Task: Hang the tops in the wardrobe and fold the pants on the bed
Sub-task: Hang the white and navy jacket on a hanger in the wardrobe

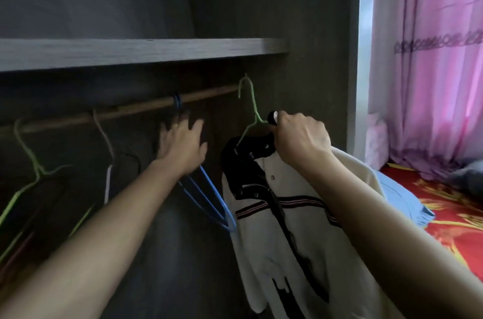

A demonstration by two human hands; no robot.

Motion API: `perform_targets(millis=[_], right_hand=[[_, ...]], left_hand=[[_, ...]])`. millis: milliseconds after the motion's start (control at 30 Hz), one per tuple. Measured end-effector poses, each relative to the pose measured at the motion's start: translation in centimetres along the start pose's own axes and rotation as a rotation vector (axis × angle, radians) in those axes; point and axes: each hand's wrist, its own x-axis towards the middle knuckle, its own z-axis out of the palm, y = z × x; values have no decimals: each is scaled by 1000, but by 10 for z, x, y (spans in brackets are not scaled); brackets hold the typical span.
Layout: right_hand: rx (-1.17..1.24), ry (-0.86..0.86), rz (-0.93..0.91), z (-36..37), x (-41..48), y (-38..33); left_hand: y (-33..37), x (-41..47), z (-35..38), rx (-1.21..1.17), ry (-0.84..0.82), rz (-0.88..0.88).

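While the white top (287, 227) is being hung in the wardrobe (313, 31) on its green hanger (252, 107), the right grip (300, 138) is curled round the hanger's neck; the left grip (183, 146) is spread, empty, by the blue hangers (209, 198); next, the hook must be settled on the rod (146, 107).

Bare hands: two, a left hand (183, 143) and a right hand (300, 141). One cream top (287, 240), black-collared, striped across the chest. One wooden rail (203, 96); one grey wooden shelf (130, 53). Wire hangers: one left green hanger (39, 172), one right green hanger (253, 101), one pale hanger (107, 180), seemingly two blue hangers (177, 103) with overlapping hooks. One light-blue garment (400, 201). One red patterned bed (457, 214). One pink curtain (431, 70).
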Motion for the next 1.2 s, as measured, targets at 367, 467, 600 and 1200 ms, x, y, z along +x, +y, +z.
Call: perform_targets(millis=[367,467,600,1200], right_hand=[[69,1,-22,50,97,-14],[95,-150,-7,85,97,-19],[79,-110,-18,133,83,-13],[101,-71,0,100,-2,-12]], left_hand=[[-38,23,5,15,179,-93],[-38,24,14,-7,254,-117],[-38,24,23,-6,301,-128],[-27,0,-7,-248,227,-178]])
